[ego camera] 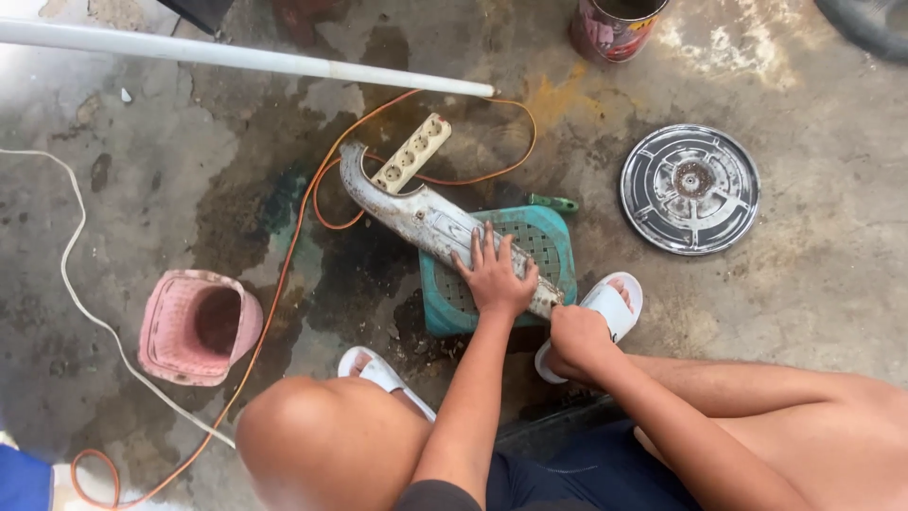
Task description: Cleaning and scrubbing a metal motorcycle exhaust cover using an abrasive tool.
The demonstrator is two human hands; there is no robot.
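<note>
A long, curved, dirty white metal cover point(407, 210) lies across a teal plastic stool point(553, 248) on the wet concrete floor. My left hand point(494, 279) presses flat on the cover's near part, fingers spread, holding it down. My right hand point(577, 339) is closed into a fist just below the cover's near end, beside my white sandal point(619, 303). What is inside the fist is hidden. My knees frame the stool from below.
A cream power strip point(411, 153) with an orange cable point(293, 246) lies behind the cover. Around are a pink basket point(194, 326), a round metal disc point(690, 189), a can point(615, 26), a white pipe point(236, 57), a white cord point(71, 246) and a green-handled tool point(553, 202).
</note>
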